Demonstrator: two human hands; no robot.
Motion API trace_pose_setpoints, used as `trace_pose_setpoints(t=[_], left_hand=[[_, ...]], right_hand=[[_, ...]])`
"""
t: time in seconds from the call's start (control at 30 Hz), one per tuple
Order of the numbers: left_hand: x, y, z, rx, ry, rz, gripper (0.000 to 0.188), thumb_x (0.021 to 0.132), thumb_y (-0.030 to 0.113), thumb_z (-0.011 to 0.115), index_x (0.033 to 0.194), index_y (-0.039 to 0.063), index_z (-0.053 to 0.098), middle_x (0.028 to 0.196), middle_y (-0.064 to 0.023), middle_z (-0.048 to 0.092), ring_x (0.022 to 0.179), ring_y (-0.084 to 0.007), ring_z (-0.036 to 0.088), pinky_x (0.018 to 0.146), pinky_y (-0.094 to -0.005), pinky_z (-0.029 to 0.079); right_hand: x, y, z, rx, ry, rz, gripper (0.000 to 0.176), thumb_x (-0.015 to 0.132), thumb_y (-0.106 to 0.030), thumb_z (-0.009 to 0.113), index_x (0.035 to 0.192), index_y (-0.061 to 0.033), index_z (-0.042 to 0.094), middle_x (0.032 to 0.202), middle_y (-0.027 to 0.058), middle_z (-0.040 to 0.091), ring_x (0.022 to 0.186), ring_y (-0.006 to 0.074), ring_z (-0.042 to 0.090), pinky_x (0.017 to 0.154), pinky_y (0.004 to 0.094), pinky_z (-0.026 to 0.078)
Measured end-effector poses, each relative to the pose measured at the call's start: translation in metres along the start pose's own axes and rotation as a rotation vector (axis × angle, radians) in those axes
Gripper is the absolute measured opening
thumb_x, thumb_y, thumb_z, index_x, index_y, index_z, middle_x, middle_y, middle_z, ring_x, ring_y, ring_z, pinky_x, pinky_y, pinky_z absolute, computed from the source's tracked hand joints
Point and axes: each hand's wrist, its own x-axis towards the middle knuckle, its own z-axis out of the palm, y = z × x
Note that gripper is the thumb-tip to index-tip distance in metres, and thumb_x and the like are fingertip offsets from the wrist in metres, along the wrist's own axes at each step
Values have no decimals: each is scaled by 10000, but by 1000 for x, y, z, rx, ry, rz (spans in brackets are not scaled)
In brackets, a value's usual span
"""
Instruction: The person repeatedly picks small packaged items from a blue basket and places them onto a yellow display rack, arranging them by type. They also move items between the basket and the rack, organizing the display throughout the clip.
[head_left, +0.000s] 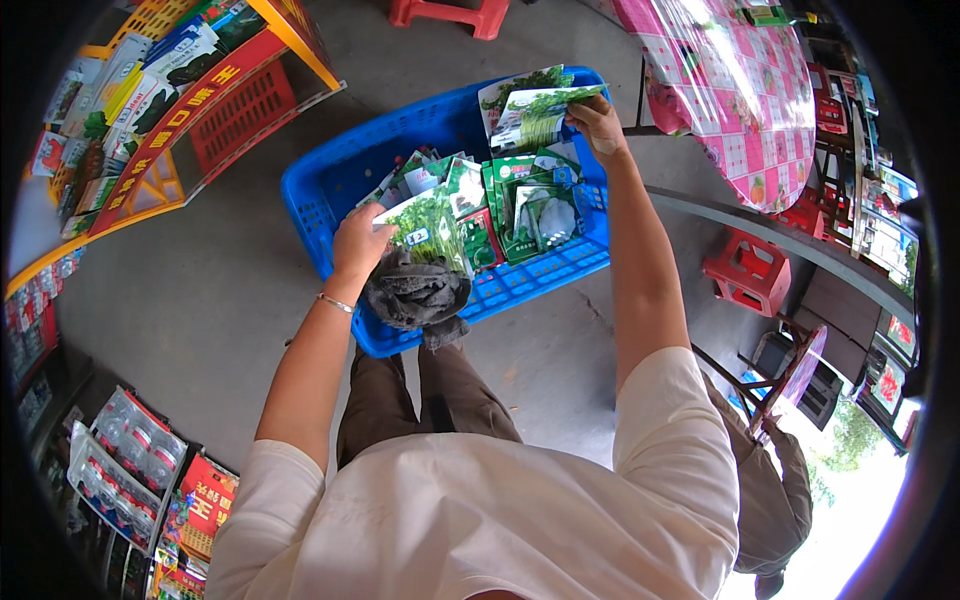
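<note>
Before me is a blue plastic basket (322, 172) with slotted walls. Several printed packets, apparently seed packets, stand in it, some picturing a white vegetable (555, 221). My left hand (360, 244) grips the edge of a packet picturing green leafy stalks (435, 225), which bears a small sticker. Just below that packet, a crumpled dark grey cloth (416, 289) lies over the basket's near left part. At the far right corner my right hand (598, 127) pinches the top edge of another leafy-green packet (532, 112). One more packet (491, 97) leans behind it.
A yellow-edged display rack (225, 112) full of packets stands at the left. On the right are a table with a pink checked cover (750, 112), a red plastic stool (750, 271) and a metal bar (780, 232). Another red stool (450, 15) stands ahead. Packaged bottles (135, 450) sit lower left.
</note>
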Motion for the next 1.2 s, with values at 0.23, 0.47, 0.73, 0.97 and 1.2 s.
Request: trace_pose_setpoints(t=[0.23,0.47,0.73,0.97,1.2], left_hand=[[0,18,-57,-629,-21,-122,112,832,94,646,914,18,638,817,-24,645,752,-72,581,676,-240,470],[28,65,-92,-725,-115,-78,96,868,95,635,917,13,639,801,3,632,743,-42,563,678,-200,461],[23,70,-69,-970,-51,91,272,901,136,618,1127,11,533,1050,-73,624,979,-130,594,863,-265,486],[-58,45,-3,52,-391,251,575,599,141,799,1139,149,601,1331,-182,437,1269,-364,375,1055,-437,333],[-81,38,8,86,-284,262,270,603,-36,681,794,104,552,1113,-97,538,1052,-339,511,873,-412,456]], right_hand=[[12,56,2,-503,400,-96,489,775,-81,649,1232,-24,487,1030,88,601,798,144,592,690,252,482],[-91,1,118,-202,-266,-135,916,696,-149,817,1448,-146,294,1370,106,456,736,98,466,728,239,470],[-83,-25,89,-190,-167,-63,183,895,-30,560,1067,-39,619,890,-19,626,758,79,538,708,247,459],[-11,6,2,-52,34,-120,230,909,-66,539,1131,-16,570,980,40,632,830,127,588,790,274,473],[15,54,-5,-160,248,52,342,873,-92,561,1206,-21,533,1010,75,629,832,148,594,769,279,477]])
